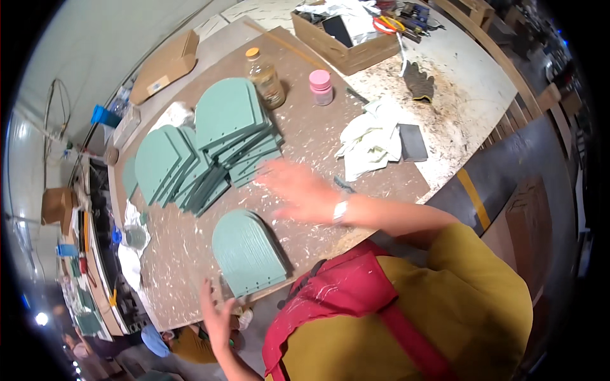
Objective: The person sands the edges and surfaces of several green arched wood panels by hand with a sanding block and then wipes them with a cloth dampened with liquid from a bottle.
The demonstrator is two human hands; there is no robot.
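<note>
Right hand (298, 190): seen open and blurred, fingers spread, at frame centre, holding nothing.
Left hand (217, 315): seen open at lower left, nothing gripped, just beside the panel's lower edge.
Arched green panel (248, 254): laid flat between both hands.
Panel stack (210, 146): fanned out in the upper left.
Jar (265, 77), pink-lidded pot (321, 86): placed above the stack.

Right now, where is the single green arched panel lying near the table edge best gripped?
Probably by its straight bottom edge: the arched panel lies flat, that edge slightly overhanging the table rim beside the left hand. Come from the person's side, fingers under, thumb on top.
</note>
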